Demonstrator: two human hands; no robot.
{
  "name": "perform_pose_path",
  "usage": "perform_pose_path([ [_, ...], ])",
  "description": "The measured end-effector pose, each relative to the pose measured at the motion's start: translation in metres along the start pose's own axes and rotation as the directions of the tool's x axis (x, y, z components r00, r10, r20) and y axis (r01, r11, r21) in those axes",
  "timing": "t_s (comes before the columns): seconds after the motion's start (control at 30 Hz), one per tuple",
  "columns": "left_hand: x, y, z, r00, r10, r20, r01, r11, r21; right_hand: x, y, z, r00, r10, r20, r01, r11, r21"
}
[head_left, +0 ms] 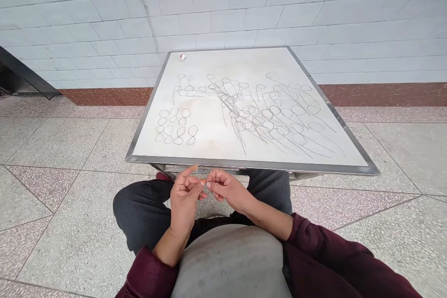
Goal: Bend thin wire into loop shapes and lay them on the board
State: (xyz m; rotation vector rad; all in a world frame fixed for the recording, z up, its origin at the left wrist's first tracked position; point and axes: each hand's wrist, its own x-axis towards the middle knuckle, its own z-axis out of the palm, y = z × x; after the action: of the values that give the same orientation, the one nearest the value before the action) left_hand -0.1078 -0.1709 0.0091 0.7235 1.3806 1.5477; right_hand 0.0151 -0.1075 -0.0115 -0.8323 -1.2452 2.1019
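Just in front of the table's near edge, my left hand (186, 193) and my right hand (226, 188) meet, thumbs close together. Both pinch a thin wire loop (204, 168), whose curved top shows between the fingers; its lower part is mostly hidden. Several figure-eight wires (192, 135) lie in rows on the left of the white table (209, 149). A tangled pile of looped wires with long straight tails (240, 116) spreads over the middle and right of the tabletop.
A small red and white object (183, 57) sits at the table's far left corner. Behind the table stands a white tiled wall (223, 18). A metal rim (251, 164) edges the tabletop, close beyond my hands. My knees are under the near side.
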Motion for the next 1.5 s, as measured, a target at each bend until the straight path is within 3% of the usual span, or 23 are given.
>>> perform_pose_path([
  [0.5,-0.002,0.001,-0.003,1.000,-0.018,-0.011,0.019,0.997,0.068,0.001,0.000,-0.002,0.993,0.109,-0.035,-0.110,0.993,-0.039],
  [1.0,-0.002,0.005,-0.006,0.993,-0.117,0.023,0.116,0.992,0.041,-0.003,-0.004,-0.001,0.999,-0.027,0.025,0.026,1.000,0.013],
  [1.27,-0.003,0.002,-0.005,0.997,-0.081,-0.022,0.082,0.995,0.058,-0.003,0.006,-0.002,0.990,-0.093,0.102,0.095,0.995,-0.013],
  [1.4,-0.003,0.002,-0.006,0.997,-0.073,-0.029,0.076,0.994,0.081,-0.004,0.007,-0.002,0.987,-0.102,0.124,0.114,0.988,-0.101],
  [1.5,-0.003,0.002,-0.007,0.998,-0.055,-0.015,0.057,0.988,0.143,-0.005,0.003,-0.004,0.983,-0.165,0.079,0.182,0.928,-0.326],
])
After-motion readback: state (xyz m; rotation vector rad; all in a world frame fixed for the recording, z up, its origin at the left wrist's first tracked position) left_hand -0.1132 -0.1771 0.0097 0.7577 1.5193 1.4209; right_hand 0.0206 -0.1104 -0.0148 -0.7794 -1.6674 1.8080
